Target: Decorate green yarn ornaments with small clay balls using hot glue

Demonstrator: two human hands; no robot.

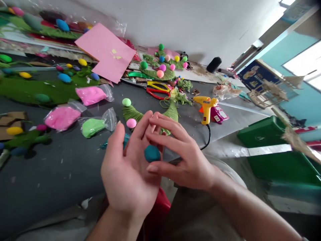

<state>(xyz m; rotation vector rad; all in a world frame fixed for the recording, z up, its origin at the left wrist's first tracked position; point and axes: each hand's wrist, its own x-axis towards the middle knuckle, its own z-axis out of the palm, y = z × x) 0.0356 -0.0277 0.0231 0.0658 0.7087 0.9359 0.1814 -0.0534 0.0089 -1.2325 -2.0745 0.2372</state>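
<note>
While a teal ball (152,153) sits on that flat left hand (131,177), the right hand (192,159) kinda brackets it, fingers loosely parted.

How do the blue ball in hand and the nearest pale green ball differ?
The blue ball is dark; the pale green ball is light. The blue ball lies on the left hand; the pale green ball sits at one tip of the yarn-wrapped piece. Both look roundish.
</note>
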